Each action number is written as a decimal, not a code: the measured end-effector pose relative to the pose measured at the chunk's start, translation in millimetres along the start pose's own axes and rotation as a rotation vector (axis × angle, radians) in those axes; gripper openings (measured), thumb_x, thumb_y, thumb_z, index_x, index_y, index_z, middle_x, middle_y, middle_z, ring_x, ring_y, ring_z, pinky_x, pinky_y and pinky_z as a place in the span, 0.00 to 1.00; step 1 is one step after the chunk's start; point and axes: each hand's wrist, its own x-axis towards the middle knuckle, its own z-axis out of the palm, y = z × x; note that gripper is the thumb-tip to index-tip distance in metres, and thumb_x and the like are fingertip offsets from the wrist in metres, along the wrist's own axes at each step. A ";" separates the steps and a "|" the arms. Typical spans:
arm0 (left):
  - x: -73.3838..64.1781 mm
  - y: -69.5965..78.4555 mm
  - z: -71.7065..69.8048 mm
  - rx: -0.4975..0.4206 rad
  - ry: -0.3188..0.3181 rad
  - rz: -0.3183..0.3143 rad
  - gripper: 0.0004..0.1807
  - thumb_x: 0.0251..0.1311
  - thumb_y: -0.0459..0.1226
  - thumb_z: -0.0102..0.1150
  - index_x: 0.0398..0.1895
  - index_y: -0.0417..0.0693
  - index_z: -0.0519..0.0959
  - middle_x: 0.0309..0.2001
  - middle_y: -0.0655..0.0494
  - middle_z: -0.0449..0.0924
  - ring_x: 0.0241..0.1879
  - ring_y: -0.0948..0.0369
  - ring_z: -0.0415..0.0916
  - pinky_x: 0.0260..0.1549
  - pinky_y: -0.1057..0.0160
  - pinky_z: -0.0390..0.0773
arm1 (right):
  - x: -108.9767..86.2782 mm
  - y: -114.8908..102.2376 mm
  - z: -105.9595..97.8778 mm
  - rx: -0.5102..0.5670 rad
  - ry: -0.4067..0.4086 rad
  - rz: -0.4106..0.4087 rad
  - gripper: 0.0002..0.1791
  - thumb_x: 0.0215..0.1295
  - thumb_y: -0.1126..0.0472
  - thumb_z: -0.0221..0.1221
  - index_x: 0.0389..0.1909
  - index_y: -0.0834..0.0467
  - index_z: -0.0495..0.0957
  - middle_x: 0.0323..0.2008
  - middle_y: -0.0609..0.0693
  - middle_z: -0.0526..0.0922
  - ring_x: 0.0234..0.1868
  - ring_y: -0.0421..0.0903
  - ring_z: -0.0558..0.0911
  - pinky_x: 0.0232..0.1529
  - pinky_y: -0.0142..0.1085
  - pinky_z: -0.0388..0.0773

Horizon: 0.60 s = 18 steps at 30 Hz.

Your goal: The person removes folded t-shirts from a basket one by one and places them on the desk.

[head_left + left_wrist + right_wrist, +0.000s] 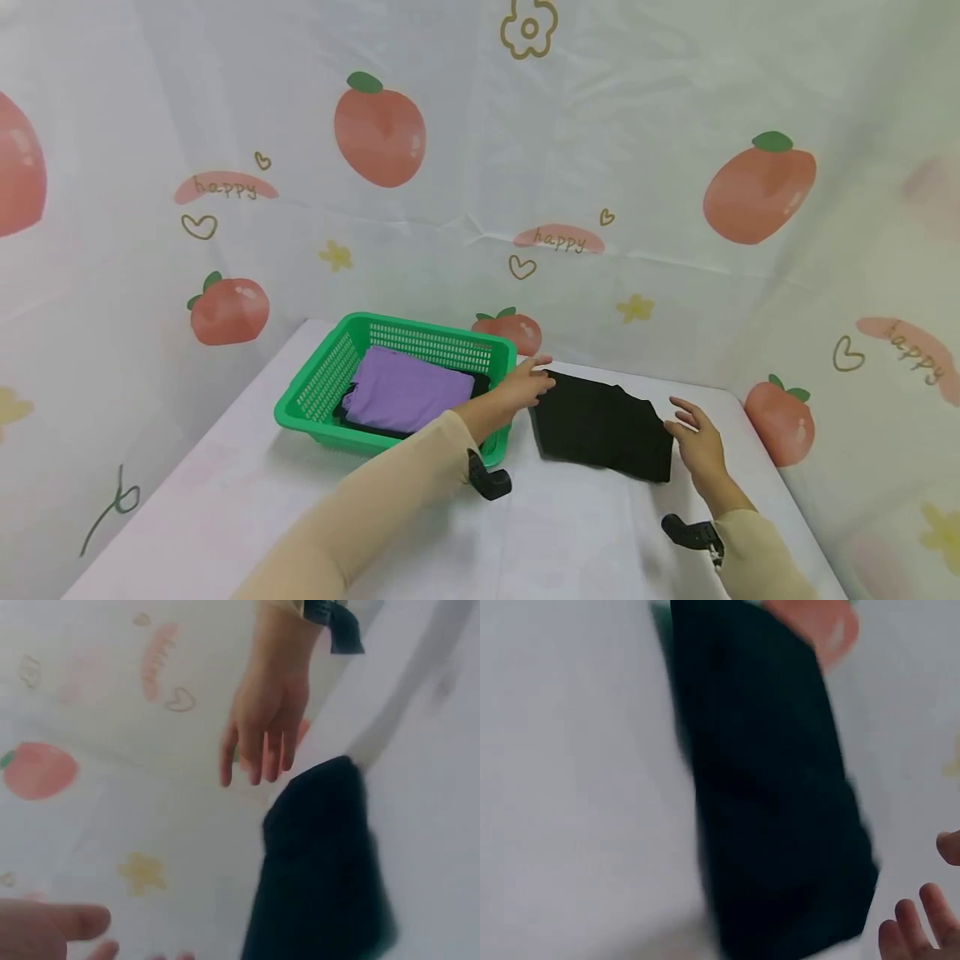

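Observation:
A folded black garment (603,427) lies on the white table near its back edge, right of a green basket. My left hand (523,386) is at the garment's upper left corner, fingers extended; whether it touches the cloth I cannot tell. Beside the right end is my right hand (699,442), its fingers loosely bent and holding nothing. In the left wrist view, the right hand (270,712) hangs past the far end of the black cloth (319,877). The right wrist view has the right-hand fingertips (909,922) apart from the cloth (772,787).
The green plastic basket (300,423) stands on the left of the table (555,533). Inside it, a folded purple garment (408,390) lies on black cloth (481,383). A white fruit-printed curtain (450,267) hangs behind and at both sides.

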 end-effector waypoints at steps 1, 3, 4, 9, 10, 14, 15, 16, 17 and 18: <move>-5.1 2.0 -11.2 -0.014 -0.018 0.030 0.25 0.71 0.35 0.51 0.70 0.50 0.67 0.70 0.41 0.64 0.68 0.44 0.65 0.64 0.45 0.67 | -3.6 -8.0 3.1 0.012 0.005 -0.024 0.28 0.73 0.64 0.51 0.73 0.57 0.61 0.68 0.65 0.65 0.58 0.44 0.72 0.44 0.24 0.65; -14.8 3.5 -35.1 -0.011 -0.005 0.080 0.22 0.72 0.36 0.50 0.68 0.50 0.70 0.69 0.43 0.67 0.66 0.46 0.67 0.62 0.45 0.68 | -10.1 -25.0 12.9 0.046 -0.004 -0.081 0.27 0.74 0.64 0.51 0.72 0.57 0.63 0.67 0.62 0.67 0.52 0.32 0.73 0.46 0.21 0.64; -19.2 2.4 -48.1 0.009 0.025 0.102 0.21 0.73 0.36 0.50 0.67 0.50 0.71 0.68 0.44 0.68 0.66 0.46 0.67 0.62 0.45 0.69 | -12.8 -34.0 20.1 0.072 -0.014 -0.112 0.26 0.74 0.64 0.52 0.71 0.57 0.63 0.67 0.62 0.67 0.49 0.27 0.73 0.47 0.19 0.65; -37.6 -13.6 -117.3 0.014 0.207 0.104 0.20 0.74 0.35 0.47 0.66 0.45 0.71 0.68 0.42 0.66 0.67 0.46 0.64 0.64 0.43 0.66 | -25.0 -75.7 66.7 0.224 -0.143 -0.240 0.26 0.72 0.65 0.55 0.69 0.59 0.65 0.63 0.61 0.71 0.49 0.31 0.77 0.50 0.22 0.72; -40.9 -17.8 -131.0 0.009 0.229 0.093 0.20 0.75 0.35 0.45 0.67 0.44 0.69 0.69 0.41 0.65 0.68 0.45 0.63 0.65 0.43 0.65 | -27.7 -84.0 76.8 0.241 -0.172 -0.252 0.26 0.72 0.65 0.55 0.69 0.59 0.66 0.63 0.62 0.71 0.51 0.35 0.79 0.51 0.24 0.74; -55.8 -31.1 -177.7 0.053 0.314 0.039 0.23 0.77 0.38 0.42 0.71 0.43 0.64 0.71 0.40 0.61 0.70 0.44 0.60 0.66 0.43 0.62 | -37.6 -113.8 117.4 0.287 -0.275 -0.288 0.26 0.72 0.64 0.55 0.69 0.57 0.65 0.63 0.63 0.74 0.61 0.55 0.77 0.61 0.42 0.73; -58.5 -34.3 -187.3 0.078 0.336 0.034 0.24 0.77 0.38 0.41 0.72 0.43 0.62 0.71 0.40 0.60 0.70 0.44 0.59 0.67 0.43 0.62 | -39.5 -120.1 127.6 0.295 -0.294 -0.288 0.26 0.72 0.63 0.55 0.69 0.56 0.65 0.63 0.64 0.74 0.62 0.56 0.76 0.63 0.46 0.71; -61.0 -37.5 -195.5 0.108 0.363 0.028 0.24 0.77 0.39 0.41 0.73 0.44 0.61 0.71 0.40 0.60 0.70 0.44 0.59 0.66 0.43 0.62 | -41.8 -125.8 137.7 0.303 -0.312 -0.288 0.26 0.73 0.62 0.55 0.70 0.55 0.64 0.63 0.64 0.74 0.64 0.57 0.75 0.65 0.50 0.69; -63.1 -40.5 -202.7 0.135 0.387 0.022 0.25 0.77 0.39 0.42 0.73 0.45 0.60 0.72 0.41 0.60 0.70 0.43 0.59 0.66 0.43 0.63 | -43.8 -130.7 148.0 0.325 -0.331 -0.283 0.26 0.73 0.62 0.55 0.70 0.55 0.64 0.63 0.65 0.74 0.65 0.58 0.74 0.66 0.53 0.67; -64.4 -43.9 -208.9 0.163 0.408 0.016 0.26 0.76 0.40 0.42 0.74 0.45 0.59 0.72 0.41 0.59 0.70 0.43 0.59 0.66 0.42 0.63 | -45.6 -134.8 158.0 0.343 -0.350 -0.274 0.27 0.73 0.62 0.55 0.71 0.55 0.63 0.64 0.65 0.73 0.65 0.59 0.73 0.67 0.54 0.66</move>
